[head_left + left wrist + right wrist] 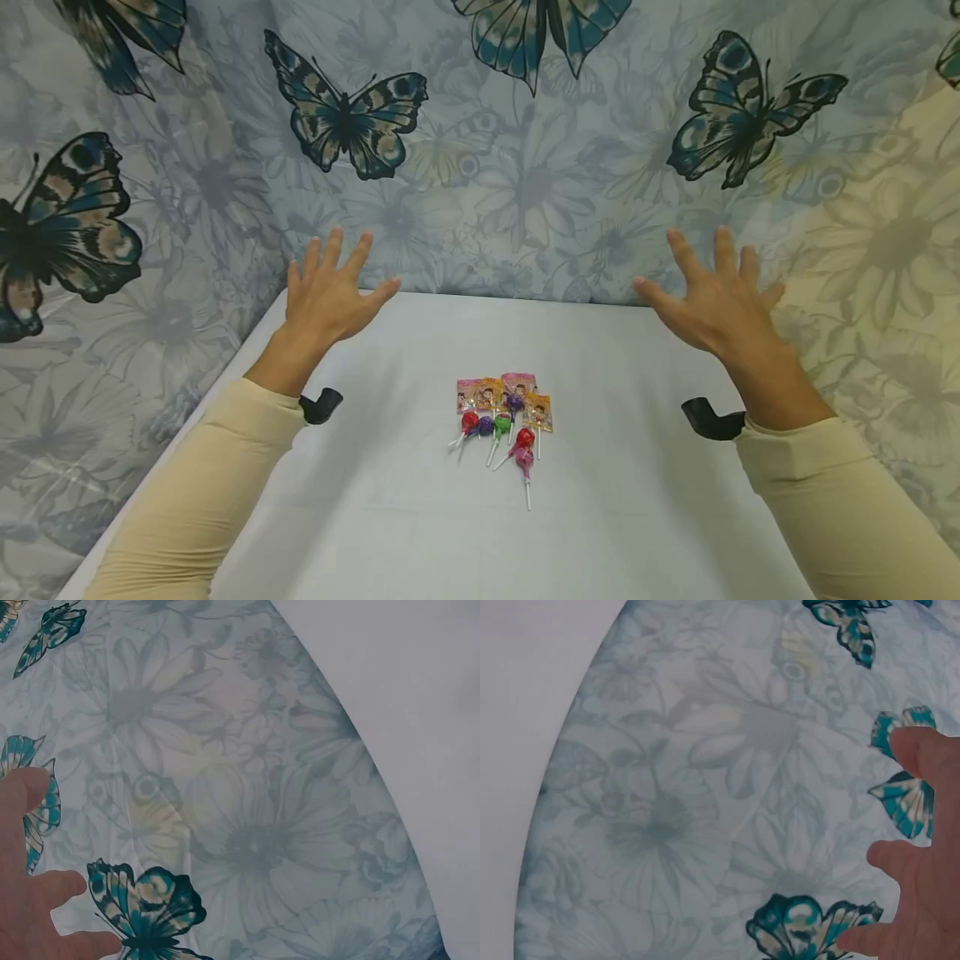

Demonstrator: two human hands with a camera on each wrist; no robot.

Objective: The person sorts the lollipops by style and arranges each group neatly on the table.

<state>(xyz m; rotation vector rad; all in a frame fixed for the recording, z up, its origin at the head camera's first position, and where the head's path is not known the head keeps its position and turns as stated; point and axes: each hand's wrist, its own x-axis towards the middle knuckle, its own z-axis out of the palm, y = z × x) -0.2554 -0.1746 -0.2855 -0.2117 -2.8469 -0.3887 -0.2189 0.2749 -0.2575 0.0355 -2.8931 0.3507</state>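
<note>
Hanging open mid-frame, left hand (326,296) centre-left, right hand (716,308) centre-right, fingers spread wide, both holding nothing. Lollipops (502,425) lie bunched just below frame centre on white counter (615,500). Pinching single sticks (528,493) probably works best; overlapping neighbours crowd any grip. Butterfly-print backdrop (540,200) behind; dark wrist pieces (322,407) might brush the candy.

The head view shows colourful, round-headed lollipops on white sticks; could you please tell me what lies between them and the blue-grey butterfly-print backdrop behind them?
In the head view, pink and orange printed packets lie there, then bare white tabletop.
</note>
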